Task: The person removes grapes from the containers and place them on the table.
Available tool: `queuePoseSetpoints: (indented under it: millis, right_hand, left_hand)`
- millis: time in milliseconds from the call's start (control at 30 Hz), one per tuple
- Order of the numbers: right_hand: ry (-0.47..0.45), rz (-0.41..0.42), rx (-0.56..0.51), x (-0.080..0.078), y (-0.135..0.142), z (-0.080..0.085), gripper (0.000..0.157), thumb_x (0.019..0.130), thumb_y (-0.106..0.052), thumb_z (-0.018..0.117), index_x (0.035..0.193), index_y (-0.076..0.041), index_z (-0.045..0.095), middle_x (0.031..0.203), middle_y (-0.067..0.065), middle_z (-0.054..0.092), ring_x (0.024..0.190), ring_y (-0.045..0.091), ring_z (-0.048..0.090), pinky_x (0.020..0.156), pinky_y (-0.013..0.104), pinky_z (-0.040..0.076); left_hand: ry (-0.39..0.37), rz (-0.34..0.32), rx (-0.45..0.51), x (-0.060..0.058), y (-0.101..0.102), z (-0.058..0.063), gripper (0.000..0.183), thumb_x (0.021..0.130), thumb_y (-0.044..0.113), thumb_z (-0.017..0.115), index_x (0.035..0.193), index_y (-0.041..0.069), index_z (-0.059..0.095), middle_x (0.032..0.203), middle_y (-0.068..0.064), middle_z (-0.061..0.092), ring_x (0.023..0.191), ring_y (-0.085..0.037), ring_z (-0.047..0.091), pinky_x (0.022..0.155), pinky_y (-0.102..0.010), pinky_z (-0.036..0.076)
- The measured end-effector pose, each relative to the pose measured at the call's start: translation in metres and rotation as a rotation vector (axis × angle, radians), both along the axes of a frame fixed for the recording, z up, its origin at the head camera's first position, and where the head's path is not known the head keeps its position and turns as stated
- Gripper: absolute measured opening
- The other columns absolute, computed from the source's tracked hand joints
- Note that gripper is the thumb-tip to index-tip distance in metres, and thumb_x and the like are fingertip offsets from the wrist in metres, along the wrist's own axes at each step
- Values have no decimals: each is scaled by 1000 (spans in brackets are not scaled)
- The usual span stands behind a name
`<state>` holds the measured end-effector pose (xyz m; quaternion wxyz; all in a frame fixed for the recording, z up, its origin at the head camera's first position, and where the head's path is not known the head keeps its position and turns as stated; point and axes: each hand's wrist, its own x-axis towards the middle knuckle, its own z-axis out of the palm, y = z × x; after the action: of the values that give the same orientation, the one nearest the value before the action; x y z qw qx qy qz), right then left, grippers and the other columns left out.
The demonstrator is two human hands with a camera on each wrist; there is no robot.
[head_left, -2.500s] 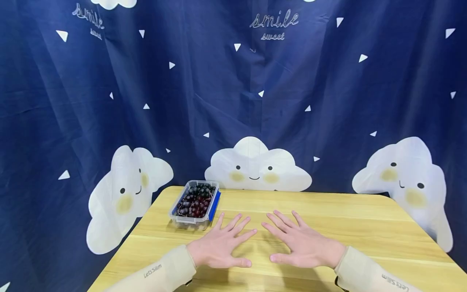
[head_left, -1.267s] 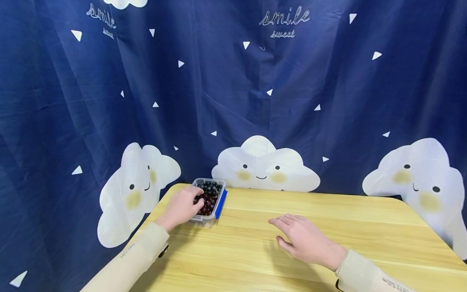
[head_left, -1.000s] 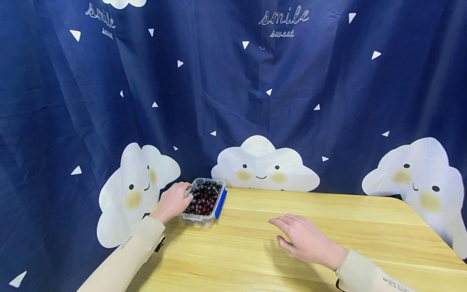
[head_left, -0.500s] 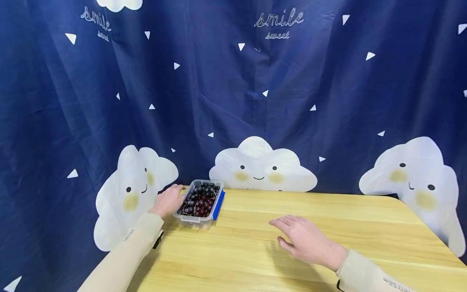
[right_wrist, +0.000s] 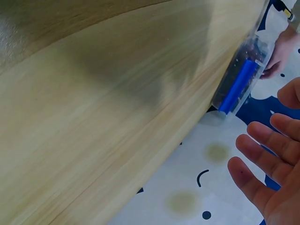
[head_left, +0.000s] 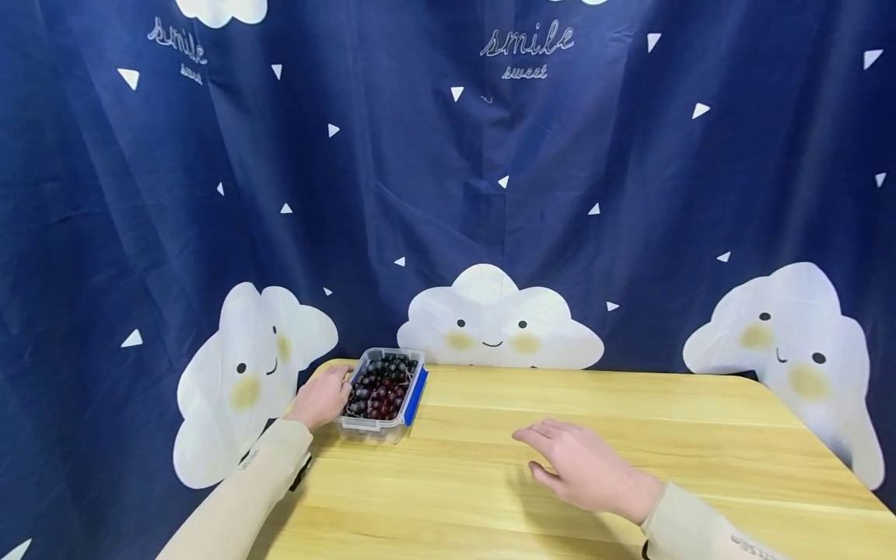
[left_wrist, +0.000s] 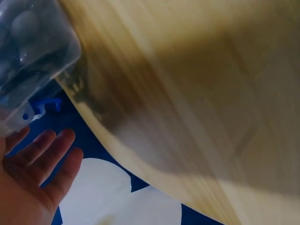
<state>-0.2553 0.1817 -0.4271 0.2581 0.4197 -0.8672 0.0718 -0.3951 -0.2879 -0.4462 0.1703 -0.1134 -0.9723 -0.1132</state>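
Note:
A clear plastic food container [head_left: 371, 424] stands at the table's back left corner, filled with dark grapes [head_left: 381, 385]. A blue clasp [head_left: 415, 397] runs along its right side. My left hand [head_left: 322, 395] is at the container's left side in the head view. In the left wrist view its loosely extended fingers [left_wrist: 61, 176] lie right by the container's edge, where another blue clasp [left_wrist: 49, 103] sticks out. The left thumb is mostly hidden there. My right hand [head_left: 581, 467] hovers over the table at centre right, fingers relaxed and holding nothing.
A light wooden table [head_left: 448, 498] spans the foreground, with rounded back corners. Behind it hangs a dark blue curtain [head_left: 420, 155] printed with white clouds and triangles, close along the table's back edge.
My left hand has gone from the near middle of the table to over the container, then to its left side. My right hand's spread fingers have drawn together.

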Motion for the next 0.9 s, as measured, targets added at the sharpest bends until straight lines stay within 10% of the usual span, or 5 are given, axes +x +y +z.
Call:
queuePoseSetpoints:
  millis: [533,900]
  right_hand:
    - [-82,-18,-4,-13,-24,-1,34,91,-23,68,123,-15,68,112,-4,72,102,13,69,86,36,57]
    - [-241,-214,-41,-36,-63,5,39,94,-30,63,127,-10,67,122,7,70,110,26,67,87,45,57]
  left_hand:
    - [29,8,11,-2,2,-8,40,101,17,45,134,3,59,123,-20,68,112,-39,65,93,-56,50]
    - [-11,27,21,1,3,-4,40,100,17,47,135,2,59,118,-20,69,105,-38,67,87,-56,52]
